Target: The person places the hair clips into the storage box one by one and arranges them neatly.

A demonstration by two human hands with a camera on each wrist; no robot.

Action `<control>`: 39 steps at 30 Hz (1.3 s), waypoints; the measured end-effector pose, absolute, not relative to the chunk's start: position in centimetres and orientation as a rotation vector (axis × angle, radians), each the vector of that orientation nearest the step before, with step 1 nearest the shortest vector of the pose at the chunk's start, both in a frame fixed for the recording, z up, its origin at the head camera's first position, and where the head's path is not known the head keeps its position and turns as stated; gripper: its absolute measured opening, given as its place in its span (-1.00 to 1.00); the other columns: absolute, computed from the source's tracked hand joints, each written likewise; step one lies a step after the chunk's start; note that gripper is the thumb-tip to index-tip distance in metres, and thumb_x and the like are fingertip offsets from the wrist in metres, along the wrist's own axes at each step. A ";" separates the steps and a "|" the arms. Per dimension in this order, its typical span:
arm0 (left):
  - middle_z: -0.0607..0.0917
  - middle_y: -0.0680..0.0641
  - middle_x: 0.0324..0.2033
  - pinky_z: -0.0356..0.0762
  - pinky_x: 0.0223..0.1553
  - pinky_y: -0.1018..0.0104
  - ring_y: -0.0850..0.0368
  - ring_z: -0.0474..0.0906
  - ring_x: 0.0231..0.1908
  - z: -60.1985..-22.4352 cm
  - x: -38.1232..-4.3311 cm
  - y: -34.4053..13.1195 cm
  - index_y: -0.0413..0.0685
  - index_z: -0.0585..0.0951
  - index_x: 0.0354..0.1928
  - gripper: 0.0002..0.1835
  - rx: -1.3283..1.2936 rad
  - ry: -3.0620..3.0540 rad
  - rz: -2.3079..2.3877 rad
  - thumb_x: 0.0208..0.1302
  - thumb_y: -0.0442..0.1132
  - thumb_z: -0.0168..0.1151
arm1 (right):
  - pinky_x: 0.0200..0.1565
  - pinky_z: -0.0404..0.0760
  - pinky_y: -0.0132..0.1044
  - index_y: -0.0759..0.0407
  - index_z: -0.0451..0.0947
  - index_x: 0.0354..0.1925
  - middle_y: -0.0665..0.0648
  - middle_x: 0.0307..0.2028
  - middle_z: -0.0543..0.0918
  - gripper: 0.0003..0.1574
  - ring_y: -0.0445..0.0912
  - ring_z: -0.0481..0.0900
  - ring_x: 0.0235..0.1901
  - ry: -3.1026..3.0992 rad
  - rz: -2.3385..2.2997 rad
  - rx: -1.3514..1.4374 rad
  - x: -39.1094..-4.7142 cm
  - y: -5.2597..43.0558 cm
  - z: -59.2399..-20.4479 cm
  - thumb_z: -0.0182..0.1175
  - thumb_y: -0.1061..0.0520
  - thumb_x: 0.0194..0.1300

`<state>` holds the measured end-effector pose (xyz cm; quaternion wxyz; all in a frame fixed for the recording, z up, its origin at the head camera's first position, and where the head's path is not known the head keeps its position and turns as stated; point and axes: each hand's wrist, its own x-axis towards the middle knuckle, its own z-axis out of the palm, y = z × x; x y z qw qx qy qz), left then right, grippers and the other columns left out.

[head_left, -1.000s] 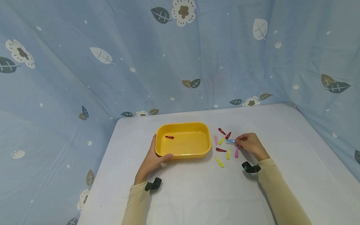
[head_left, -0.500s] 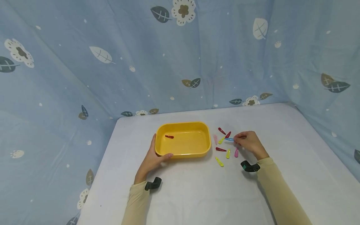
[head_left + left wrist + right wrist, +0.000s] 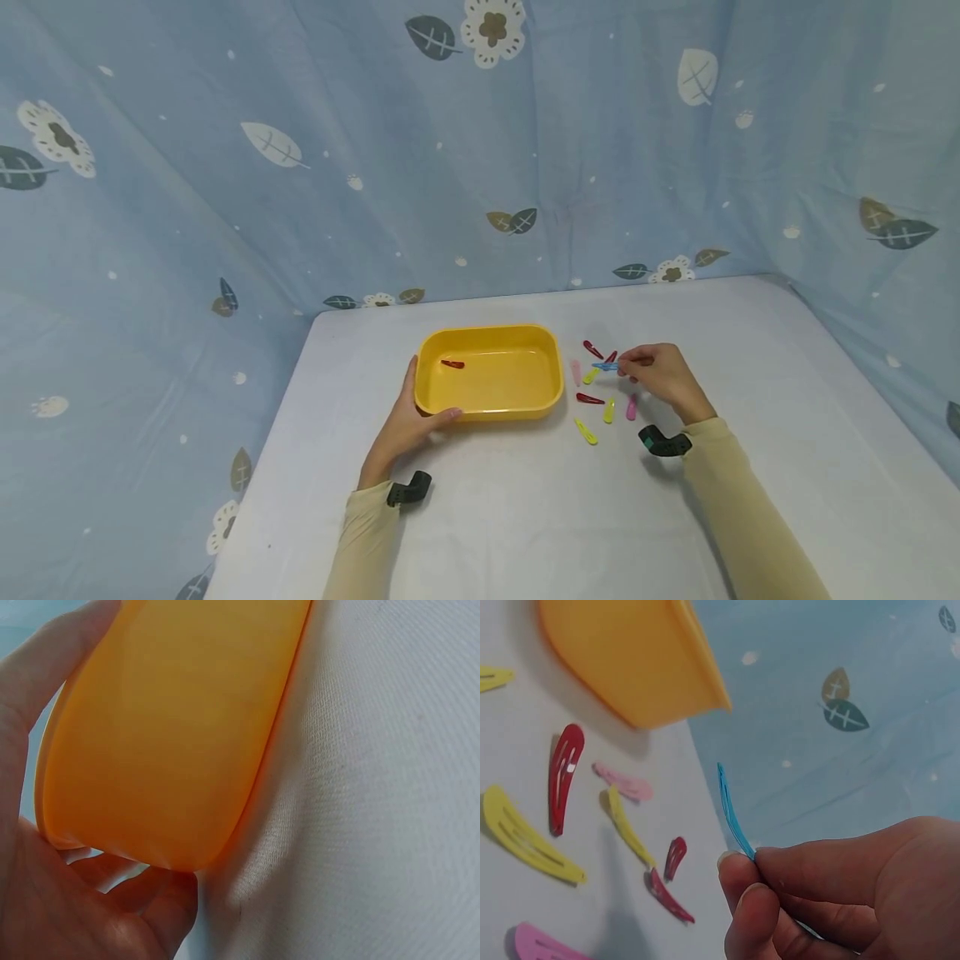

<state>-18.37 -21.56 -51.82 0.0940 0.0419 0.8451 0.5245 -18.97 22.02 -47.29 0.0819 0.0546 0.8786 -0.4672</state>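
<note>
My right hand (image 3: 663,379) pinches a blue snap hair clip (image 3: 733,814) between thumb and fingertips, raised over the other clips. My left hand (image 3: 408,425) grips the left front corner of a yellow plastic tray (image 3: 510,413), thumb along the front wall and fingers round the left end. One red hair clip (image 3: 453,364) lies inside the tray. Right of the tray several hair clips are scattered: a dark red clip (image 3: 566,780), a yellow clip (image 3: 532,838), a pale pink clip (image 3: 624,782) and a brighter pink clip (image 3: 632,407) among them.
A white cloth (image 3: 510,517) covers the table. Blue patterned fabric (image 3: 375,150) hangs behind it and along both sides. A black wrist camera (image 3: 409,490) sits on the left wrist, another black wrist camera (image 3: 663,442) on the right.
My right hand has lifted the blue hair clip up from among the others and shifted slightly left with it. The left hand and the tray stay where they were.
</note>
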 end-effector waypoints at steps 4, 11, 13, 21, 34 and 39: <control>-0.11 0.00 0.69 -0.05 0.63 -0.21 -0.10 0.00 0.64 -52.0 -18.3 -21.6 0.23 -0.33 0.68 0.46 0.138 2.517 1.558 0.03 0.20 0.61 | -0.12 0.58 -0.30 0.35 0.63 0.13 0.30 -0.05 0.78 -0.58 0.09 0.65 -0.11 2.622 -1.400 0.154 -19.1 21.6 -46.9 0.16 0.06 0.54; -0.09 -0.02 0.68 -0.04 0.63 -0.22 -0.11 0.02 0.63 -51.9 -18.5 -21.5 0.16 -0.31 0.68 0.45 0.194 2.510 1.583 0.04 0.16 0.61 | -0.20 0.52 -0.31 0.33 0.65 0.10 0.31 -0.05 0.78 -0.61 0.10 0.64 -0.13 2.619 -1.420 0.168 -19.1 21.3 -46.2 0.18 0.06 0.53; -0.10 -0.03 0.69 -0.03 0.62 -0.22 -0.11 0.02 0.63 -52.0 -18.6 -21.4 0.15 -0.33 0.68 0.45 0.215 2.507 1.578 0.05 0.17 0.60 | -0.21 0.52 -0.31 0.32 0.65 0.10 0.32 -0.04 0.77 -0.61 0.08 0.64 -0.13 2.618 -1.417 0.170 -19.1 21.2 -46.0 0.18 0.06 0.52; -0.07 -0.02 0.68 -0.01 0.62 -0.24 -0.11 0.07 0.61 -51.8 -18.7 -22.0 0.18 -0.33 0.68 0.44 0.219 2.523 1.582 0.06 0.15 0.60 | -0.19 0.54 -0.29 0.30 0.66 0.10 0.37 0.00 0.76 -0.64 0.08 0.60 -0.13 2.590 -1.458 0.135 -19.6 20.0 -45.3 0.15 0.09 0.54; -0.10 -0.03 0.68 -0.02 0.62 -0.23 -0.12 0.05 0.62 -51.4 -18.8 -22.2 0.18 -0.34 0.68 0.45 0.206 2.506 1.579 0.05 0.17 0.60 | -0.24 0.55 -0.30 0.28 0.67 0.07 0.37 0.00 0.76 -0.65 0.14 0.64 -0.18 2.532 -1.526 0.109 -20.1 18.2 -43.8 0.18 0.07 0.52; -0.08 -0.05 0.68 -0.01 0.62 -0.24 -0.14 0.08 0.61 -51.8 -18.8 -22.2 0.19 -0.33 0.68 0.46 0.200 2.501 1.580 0.04 0.17 0.61 | -0.23 0.61 -0.35 0.30 0.66 0.09 0.37 0.01 0.75 -0.65 0.11 0.60 -0.21 2.520 -1.515 0.098 -20.2 17.6 -43.6 0.17 0.10 0.53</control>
